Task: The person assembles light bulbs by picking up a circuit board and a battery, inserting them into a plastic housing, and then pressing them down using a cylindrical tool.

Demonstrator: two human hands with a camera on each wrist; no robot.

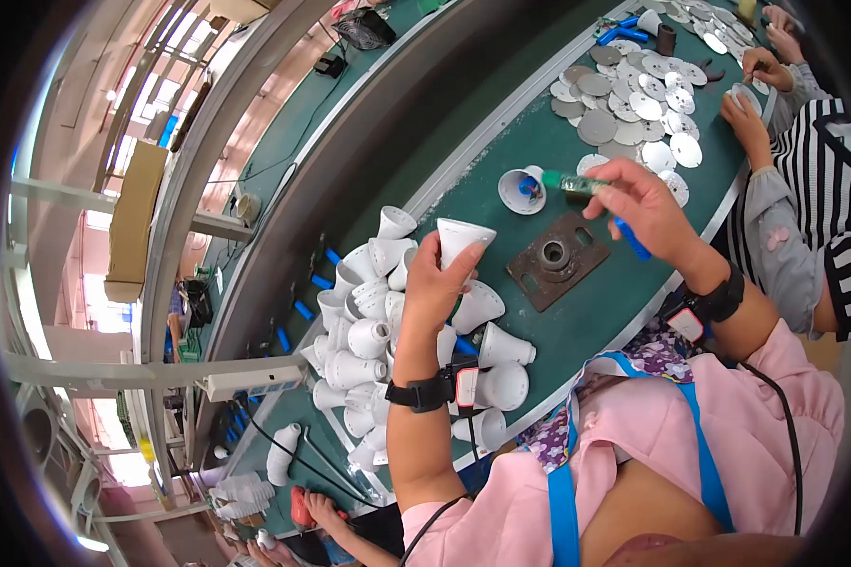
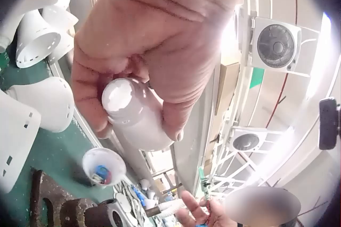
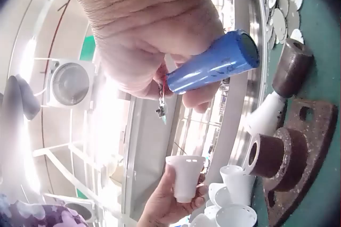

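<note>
The left hand curls around a white flared cup; the right hand pinches a green circuit board, a blue cylinder beside its palm — both above the surface, between its far and near edges.

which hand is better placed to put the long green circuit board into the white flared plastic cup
Probably the right hand: it pinches the long green circuit board, while the left hand grips the white flared plastic cup, wide end up, ready to receive it.
</note>
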